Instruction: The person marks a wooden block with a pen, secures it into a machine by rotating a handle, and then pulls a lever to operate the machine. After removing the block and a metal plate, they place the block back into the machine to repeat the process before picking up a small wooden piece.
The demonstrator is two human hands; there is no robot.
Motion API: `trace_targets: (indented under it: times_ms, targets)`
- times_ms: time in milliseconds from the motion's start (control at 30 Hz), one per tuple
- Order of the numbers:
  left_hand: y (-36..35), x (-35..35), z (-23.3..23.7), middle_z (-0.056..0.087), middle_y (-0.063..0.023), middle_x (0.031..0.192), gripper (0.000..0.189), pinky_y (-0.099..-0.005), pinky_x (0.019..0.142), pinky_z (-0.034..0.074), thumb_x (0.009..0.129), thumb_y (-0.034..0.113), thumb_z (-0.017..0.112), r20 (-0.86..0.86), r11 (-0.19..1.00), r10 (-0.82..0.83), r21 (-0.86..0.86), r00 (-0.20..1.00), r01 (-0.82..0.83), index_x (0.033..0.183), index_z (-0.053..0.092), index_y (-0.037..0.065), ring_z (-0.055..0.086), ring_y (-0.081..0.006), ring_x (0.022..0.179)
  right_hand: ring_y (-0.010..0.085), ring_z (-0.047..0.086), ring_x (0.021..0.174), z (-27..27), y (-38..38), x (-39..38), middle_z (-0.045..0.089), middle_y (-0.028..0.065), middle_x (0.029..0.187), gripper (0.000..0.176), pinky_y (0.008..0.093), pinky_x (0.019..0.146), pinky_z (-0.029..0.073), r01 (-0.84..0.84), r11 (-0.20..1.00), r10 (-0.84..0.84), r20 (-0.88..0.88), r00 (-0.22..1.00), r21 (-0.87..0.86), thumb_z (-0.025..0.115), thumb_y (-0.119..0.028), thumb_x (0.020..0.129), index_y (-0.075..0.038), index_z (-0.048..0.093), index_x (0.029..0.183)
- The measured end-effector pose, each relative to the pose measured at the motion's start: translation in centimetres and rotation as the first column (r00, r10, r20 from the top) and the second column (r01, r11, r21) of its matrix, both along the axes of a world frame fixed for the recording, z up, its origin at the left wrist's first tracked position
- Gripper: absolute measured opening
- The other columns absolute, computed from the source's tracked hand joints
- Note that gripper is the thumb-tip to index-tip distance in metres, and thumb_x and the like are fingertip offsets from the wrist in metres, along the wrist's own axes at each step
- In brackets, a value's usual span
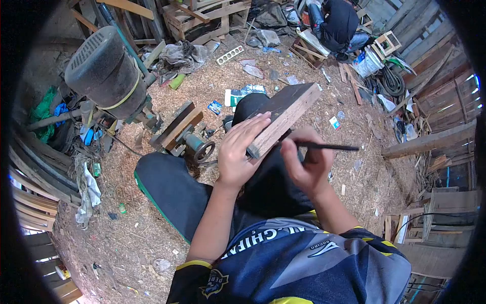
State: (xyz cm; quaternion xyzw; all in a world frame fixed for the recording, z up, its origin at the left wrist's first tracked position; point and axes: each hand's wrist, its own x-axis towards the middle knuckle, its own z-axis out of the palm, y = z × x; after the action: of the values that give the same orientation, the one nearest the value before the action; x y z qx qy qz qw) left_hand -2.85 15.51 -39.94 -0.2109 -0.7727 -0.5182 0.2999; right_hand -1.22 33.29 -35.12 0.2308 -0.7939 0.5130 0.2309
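Tilted above my lap is a thick wooden board [286,120], its pale sawn edge toward me and its broad face dark. My left hand [239,149] grips its near end, fingers lying across the face and thumb at the edge. My right hand [309,162], just right of the board, is closed around a slim dark stick-like tool [331,147] that points to the right. The tool's other end is hidden by the hand and board, so its exact kind cannot be made out.
A bench vise [194,142] with a wooden block stands ahead-left, beside a large dusty motor [105,71]. Wood shavings and litter cover the floor [354,202]. Another person [341,28] crouches at the far right near a white bucket [368,65]. A wooden crate [202,23] stands at the back.
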Motion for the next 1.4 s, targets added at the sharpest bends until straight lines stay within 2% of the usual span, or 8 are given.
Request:
trace_targets:
  times_ms: [100,767,867,967,1100,1167,1267,1400]
  targets:
    - [-0.1,0.1,0.0,0.073,-0.012,0.138,0.054,-0.044,0.11,0.053,0.08,0.009,0.082,0.013,1.0,-0.014,0.019,1.0,0.014,0.132,0.072,0.005,0.069,-0.0321,0.128,0.0304,0.066,0.078,0.2,-0.7,0.8,0.071,0.0137,0.089,0.015,0.0402,0.074,0.05,-0.122,0.99,0.125,-0.052,0.991,0.07,0.079,0.001,0.087,0.0,0.071,0.099]
    - [-0.2,0.4,-0.1,0.073,-0.0133,0.138,0.056,-0.0445,0.111,0.052,0.078,0.01,0.08,0.005,1.0,-0.005,0.004,1.0,0.005,0.133,0.071,0.004,0.068,-0.0326,0.13,0.0311,0.063,0.073,-0.6,-1.7,0.8,0.068,0.0124,0.084,0.016,0.0409,0.07,0.048,-0.06,0.994,0.069,-0.094,0.993,0.089,0.08,0.0,0.085,-0.003,0.069,0.096]
    - [-0.3,0.5,0.1,0.073,-0.013,0.138,0.058,-0.0446,0.111,0.052,0.076,0.009,0.081,0.015,1.0,-0.024,0.012,1.0,0.024,0.133,0.071,0.004,0.068,-0.0327,0.13,0.0319,0.064,0.073,-0.5,-2.1,0.9,0.069,0.0125,0.084,0.016,0.0416,0.069,0.048,-0.101,0.989,0.119,-0.169,0.978,0.111,0.08,0.0,0.085,-0.002,0.069,0.096]
    - [-0.4,0.7,0.1,0.072,-0.0169,0.139,0.053,-0.045,0.113,0.051,0.082,0.011,0.081,0.038,0.999,-0.032,0.022,0.999,0.031,0.134,0.071,0.001,0.068,-0.0353,0.131,0.0323,0.065,0.074,-0.6,-1.8,1.0,0.069,0.0132,0.085,0.016,0.0412,0.07,0.049,-0.043,0.993,0.056,-0.121,0.991,0.11,0.08,0.0,0.086,-0.002,0.069,0.097]
    - [-0.3,0.7,0.1,0.073,-0.0165,0.138,0.054,-0.0432,0.11,0.053,0.078,0.003,0.085,0.021,1.0,0.004,0.004,1.0,-0.004,0.131,0.073,0.001,0.069,-0.0344,0.129,0.0316,0.066,0.076,-0.5,-1.0,0.3,0.07,0.0146,0.086,0.013,0.0405,0.071,0.051,0.018,0.994,-0.008,-0.092,0.996,0.107,0.08,-0.001,0.088,-0.001,0.07,0.096]
    - [-0.2,0.6,-0.2,0.074,-0.0134,0.136,0.052,-0.0434,0.109,0.053,0.081,0.008,0.084,0.018,1.0,0.029,0.01,0.999,-0.029,0.131,0.073,0.004,0.07,-0.0327,0.127,0.0256,0.067,0.073,-1.2,-0.5,-0.7,0.071,0.0133,0.086,0.012,0.0363,0.068,0.052,0.087,0.995,-0.083,-0.099,0.992,0.042,0.08,-0.001,0.089,0.001,0.071,0.097]
    - [-0.4,0.7,-0.3,0.074,-0.0121,0.136,0.051,-0.0434,0.109,0.053,0.082,0.01,0.084,0.01,0.999,0.042,0.006,0.999,-0.043,0.131,0.073,0.005,0.07,-0.0317,0.127,0.0252,0.067,0.073,-1.1,0.1,-1.3,0.072,0.0136,0.088,0.01,0.0363,0.068,0.052,0.119,0.993,-0.118,0.052,0.992,-0.004,0.078,0.0,0.09,0.001,0.071,0.097]
    - [-0.7,0.7,-0.3,0.074,-0.0138,0.135,0.052,-0.0432,0.108,0.054,0.08,0.01,0.086,0.002,0.999,0.027,0.04,1.0,-0.027,0.13,0.073,0.004,0.071,-0.0326,0.126,0.0288,0.066,0.074,-0.5,-1.2,0.1,0.072,0.0135,0.088,0.013,0.0386,0.07,0.051,-0.031,0.991,0.051,-0.154,0.987,0.13,0.079,0.0,0.089,0.0,0.071,0.1]
